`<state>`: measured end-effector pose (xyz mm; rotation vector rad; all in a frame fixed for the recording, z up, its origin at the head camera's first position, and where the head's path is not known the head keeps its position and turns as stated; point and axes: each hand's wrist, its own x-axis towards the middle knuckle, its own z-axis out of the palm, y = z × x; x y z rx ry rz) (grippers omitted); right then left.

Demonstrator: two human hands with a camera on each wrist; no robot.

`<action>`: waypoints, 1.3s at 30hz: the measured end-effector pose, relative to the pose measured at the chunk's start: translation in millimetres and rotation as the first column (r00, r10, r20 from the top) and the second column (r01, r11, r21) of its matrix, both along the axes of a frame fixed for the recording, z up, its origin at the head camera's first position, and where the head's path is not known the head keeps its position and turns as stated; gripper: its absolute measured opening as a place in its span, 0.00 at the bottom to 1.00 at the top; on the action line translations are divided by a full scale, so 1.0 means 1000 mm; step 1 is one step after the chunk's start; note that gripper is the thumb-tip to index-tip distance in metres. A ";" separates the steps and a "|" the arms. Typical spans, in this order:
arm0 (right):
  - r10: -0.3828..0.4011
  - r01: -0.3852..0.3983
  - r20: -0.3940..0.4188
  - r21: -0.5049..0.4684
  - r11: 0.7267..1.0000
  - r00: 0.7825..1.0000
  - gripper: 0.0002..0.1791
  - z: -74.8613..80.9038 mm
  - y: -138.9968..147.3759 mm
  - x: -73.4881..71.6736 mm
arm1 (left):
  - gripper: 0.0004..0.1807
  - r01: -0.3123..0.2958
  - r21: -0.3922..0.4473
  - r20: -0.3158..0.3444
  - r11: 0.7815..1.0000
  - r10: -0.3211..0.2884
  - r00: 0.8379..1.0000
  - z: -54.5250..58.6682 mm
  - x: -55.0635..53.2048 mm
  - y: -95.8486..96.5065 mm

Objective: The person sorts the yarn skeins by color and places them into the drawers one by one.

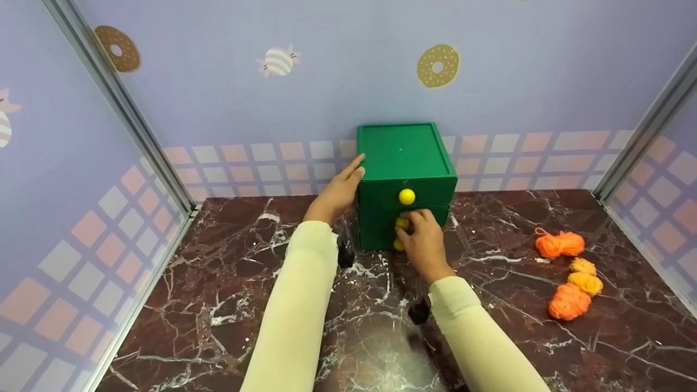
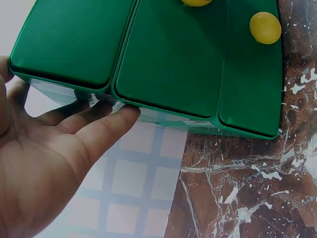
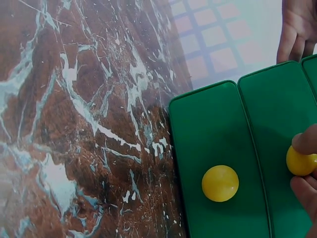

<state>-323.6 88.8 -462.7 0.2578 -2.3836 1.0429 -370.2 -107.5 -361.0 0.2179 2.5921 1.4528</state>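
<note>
A green drawer box (image 1: 405,149) stands against the back wall, its several stacked drawer fronts bearing round yellow knobs. With thumb and fingers, my right hand (image 1: 425,242) pinches the middle knob (image 3: 298,161). Below that hand, the bottom knob (image 3: 220,183) is partly covered in the head view; the top knob (image 1: 407,196) shows fully. My left hand (image 1: 337,193) rests along the box's left side, and its fingers look fairly straight in the left wrist view. Whether the middle drawer sticks out at all is hard to tell.
To the right on the dark marbled tabletop (image 1: 501,326) lie an orange yarn bundle (image 1: 561,244), a yellow yarn bundle (image 1: 585,283) and another orange yarn bundle (image 1: 569,301). Patterned wall panels (image 1: 348,81) enclose the back and both sides.
</note>
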 end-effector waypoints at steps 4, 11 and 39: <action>-0.007 0.007 -0.005 0.010 1.000 1.000 0.10 0.000 0.001 0.003 | 0.27 0.000 0.012 0.003 1.000 0.000 1.000 0.000 0.001 0.001; -0.016 0.017 -0.020 0.031 0.999 1.000 0.11 -0.001 0.005 0.010 | 0.26 0.006 0.026 0.034 1.000 -0.007 0.999 0.001 0.001 0.003; 0.024 -0.018 -0.072 0.077 0.997 0.997 0.11 -0.002 0.010 0.032 | 0.28 0.005 0.023 0.016 1.000 -0.005 1.000 0.002 -0.002 0.003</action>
